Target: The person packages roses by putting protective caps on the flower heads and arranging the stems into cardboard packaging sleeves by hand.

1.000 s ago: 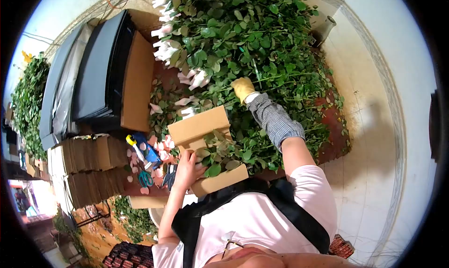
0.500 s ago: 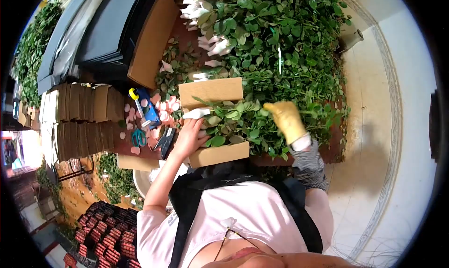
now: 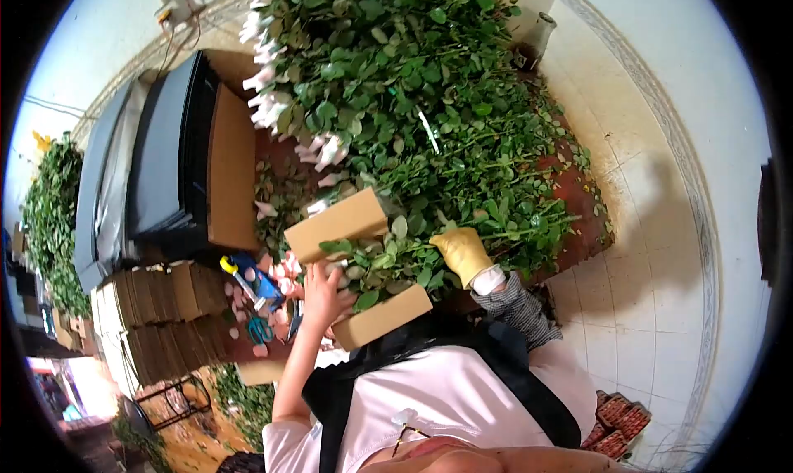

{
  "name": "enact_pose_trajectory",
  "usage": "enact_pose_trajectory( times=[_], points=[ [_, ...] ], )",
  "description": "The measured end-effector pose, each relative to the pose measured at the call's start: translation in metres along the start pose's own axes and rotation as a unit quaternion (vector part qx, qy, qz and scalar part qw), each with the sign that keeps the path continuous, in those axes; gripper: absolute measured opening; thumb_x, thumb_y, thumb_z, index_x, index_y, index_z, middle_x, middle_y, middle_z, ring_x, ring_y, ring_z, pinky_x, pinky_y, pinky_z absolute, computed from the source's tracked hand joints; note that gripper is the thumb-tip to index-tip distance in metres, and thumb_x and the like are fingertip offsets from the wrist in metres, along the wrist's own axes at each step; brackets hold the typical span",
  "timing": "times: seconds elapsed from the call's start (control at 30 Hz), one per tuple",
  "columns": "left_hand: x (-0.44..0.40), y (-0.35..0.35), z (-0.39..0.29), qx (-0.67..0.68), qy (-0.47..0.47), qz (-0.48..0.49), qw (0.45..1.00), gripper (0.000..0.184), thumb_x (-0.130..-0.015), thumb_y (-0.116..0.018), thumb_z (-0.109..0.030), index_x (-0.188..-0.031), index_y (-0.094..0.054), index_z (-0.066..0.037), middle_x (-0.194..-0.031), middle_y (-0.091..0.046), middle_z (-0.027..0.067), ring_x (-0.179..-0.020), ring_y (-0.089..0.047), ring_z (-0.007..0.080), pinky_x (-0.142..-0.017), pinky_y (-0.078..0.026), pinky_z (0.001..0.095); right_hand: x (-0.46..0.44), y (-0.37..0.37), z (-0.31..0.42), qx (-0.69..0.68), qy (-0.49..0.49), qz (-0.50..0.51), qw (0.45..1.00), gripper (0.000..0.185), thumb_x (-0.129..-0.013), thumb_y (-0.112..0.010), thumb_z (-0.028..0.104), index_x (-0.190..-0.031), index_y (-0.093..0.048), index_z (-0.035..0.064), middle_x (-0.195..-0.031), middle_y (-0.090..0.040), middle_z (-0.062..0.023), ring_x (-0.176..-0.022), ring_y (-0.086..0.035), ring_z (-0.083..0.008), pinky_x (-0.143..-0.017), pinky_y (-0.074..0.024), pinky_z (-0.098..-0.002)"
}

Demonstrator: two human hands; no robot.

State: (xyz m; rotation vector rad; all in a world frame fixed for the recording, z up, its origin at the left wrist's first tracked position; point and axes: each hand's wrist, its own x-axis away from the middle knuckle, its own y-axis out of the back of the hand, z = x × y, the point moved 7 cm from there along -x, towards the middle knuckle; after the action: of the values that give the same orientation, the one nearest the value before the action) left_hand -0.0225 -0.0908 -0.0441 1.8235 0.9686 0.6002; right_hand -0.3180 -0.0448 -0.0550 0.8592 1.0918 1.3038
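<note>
My bare left hand (image 3: 324, 295) is closed around the white-sleeved heads of rose stems at the left end of a folded cardboard wrap (image 3: 382, 318). A white sleeved head (image 3: 332, 268) shows between its fingers. The leafy rose stems (image 3: 384, 266) lie between the wrap's two raised brown flaps. My right hand (image 3: 461, 254), in a yellow glove, is closed at the stems just right of the wrap; its fingertips are partly hidden by leaves. Beside my left hand lie teal scissors (image 3: 259, 331) and a yellow tape measure (image 3: 230, 265), among pink petal-like pieces.
A large heap of roses (image 3: 388, 85) with white-sleeved heads covers the table behind. Stacked folded cardboard (image 3: 169, 308) and dark grey sheets (image 3: 161, 159) stand at the left. A wall and tiled floor (image 3: 624, 308) lie at the right.
The view has turned, shifting the scene. My right hand has moved in closer to the cardboard wrap and lower on the stems. My left hand stays at the rose heads.
</note>
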Motion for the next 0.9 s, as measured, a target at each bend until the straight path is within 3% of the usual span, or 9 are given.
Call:
enact_pose_trajectory(
  times=[0.03,0.07,0.1,0.17,0.2,0.3,0.43,0.67,0.9],
  points=[
    [0.004,-0.001,0.000,0.002,0.005,-0.024,1.000,0.062,-0.061,-0.086,-0.023,-0.115,-0.059,-0.008,-0.129,-0.045,0.0224,-0.119,-0.044,0.0450,-0.101,-0.039,0.0528,0.001,-0.005,-0.001,-0.025,-0.008,-0.026,0.999,0.019,-0.080,-0.061,0.006,-0.093,-0.074,0.0101,-0.086,-0.071,-0.0117,-0.084,-0.068,-0.0293,-0.077,-0.0547,-0.0403],
    [0.007,-0.001,-0.001,0.001,-0.006,-0.037,0.999,0.061,-0.062,-0.086,-0.023,-0.115,-0.060,-0.009,-0.130,-0.045,0.0220,-0.120,-0.043,0.0458,-0.100,-0.040,0.0529,0.010,-0.041,-0.019,-0.103,-0.038,0.022,0.994,0.024,-0.078,-0.062,0.003,-0.098,-0.073,0.0104,-0.087,-0.071,-0.0111,-0.083,-0.068,-0.0292,-0.077,-0.0551,-0.0406],
    [0.008,0.005,-0.005,-0.002,-0.015,-0.056,0.998,0.049,-0.070,-0.083,-0.020,-0.113,-0.064,-0.007,-0.129,-0.047,0.0213,-0.117,-0.049,0.0435,-0.098,-0.044,0.0505,0.011,-0.055,-0.019,-0.074,-0.002,0.049,0.996,0.030,-0.078,-0.063,0.001,-0.104,-0.072,0.0118,-0.089,-0.072,-0.0099,-0.084,-0.068,-0.0278,-0.077,-0.0551,-0.0401],
    [0.002,0.004,0.012,0.144,0.083,-0.023,0.986,0.036,-0.078,-0.078,-0.016,-0.110,-0.066,-0.005,-0.125,-0.051,0.0208,-0.110,-0.056,0.0405,-0.091,-0.049,0.0465,0.003,-0.058,-0.020,-0.036,-0.002,0.050,0.998,0.031,-0.079,-0.063,0.002,-0.107,-0.072,0.0120,-0.092,-0.072,-0.0093,-0.084,-0.068,-0.0274,-0.078,-0.0551,-0.0399],
    [-0.003,0.016,0.011,0.181,0.068,-0.038,0.980,0.030,-0.081,-0.075,-0.011,-0.110,-0.068,-0.006,-0.119,-0.053,0.0201,-0.104,-0.061,0.0391,-0.086,-0.052,0.0442,0.003,-0.055,-0.018,-0.002,0.007,0.038,0.999,0.028,-0.079,-0.061,0.002,-0.102,-0.074,0.0109,-0.089,-0.072,-0.0090,-0.083,-0.068,-0.0277,-0.078,-0.0552,-0.0405],
    [-0.011,0.012,0.015,0.133,0.092,0.020,0.987,0.044,-0.076,-0.077,-0.009,-0.118,-0.065,-0.012,-0.118,-0.049,0.0216,-0.108,-0.058,0.0415,-0.091,-0.051,0.0452,0.009,-0.040,-0.012,-0.037,0.051,-0.071,0.995,0.025,-0.078,-0.060,0.001,-0.096,-0.075,0.0096,-0.085,-0.072,-0.0095,-0.080,-0.069,-0.0285,-0.077,-0.0553,-0.0416],
    [-0.012,0.003,0.011,0.150,0.023,0.020,0.988,0.051,-0.069,-0.076,-0.006,-0.119,-0.065,-0.016,-0.121,-0.046,0.0230,-0.116,-0.050,0.0430,-0.095,-0.049,0.0470,0.010,-0.042,-0.013,-0.036,0.009,-0.048,0.998,0.026,-0.074,-0.061,-0.001,-0.093,-0.076,0.0095,-0.081,-0.071,-0.0105,-0.077,-0.068,-0.0295,-0.075,-0.0546,-0.0430],
    [-0.015,0.009,-0.009,-0.115,-0.066,0.057,0.990,0.049,-0.070,-0.075,-0.009,-0.116,-0.069,-0.022,-0.118,-0.049,0.0141,-0.110,-0.051,0.0371,-0.095,-0.047,0.0444,0.014,-0.033,-0.012,-0.079,0.023,-0.106,0.991,0.024,-0.074,-0.062,0.000,-0.090,-0.075,0.0096,-0.077,-0.070,-0.0101,-0.075,-0.067,-0.0290,-0.072,-0.0540,-0.0421],
    [-0.016,0.007,-0.013,-0.201,-0.082,-0.023,0.976,0.042,-0.070,-0.076,-0.018,-0.111,-0.069,-0.024,-0.112,-0.053,0.0088,-0.106,-0.052,0.0307,-0.087,-0.044,0.0418,0.014,-0.035,-0.007,-0.034,0.019,-0.077,0.996,0.023,-0.074,-0.063,0.001,-0.092,-0.074,0.0109,-0.077,-0.069,-0.0088,-0.074,-0.067,-0.0291,-0.070,-0.0545,-0.0416]
  ],
)
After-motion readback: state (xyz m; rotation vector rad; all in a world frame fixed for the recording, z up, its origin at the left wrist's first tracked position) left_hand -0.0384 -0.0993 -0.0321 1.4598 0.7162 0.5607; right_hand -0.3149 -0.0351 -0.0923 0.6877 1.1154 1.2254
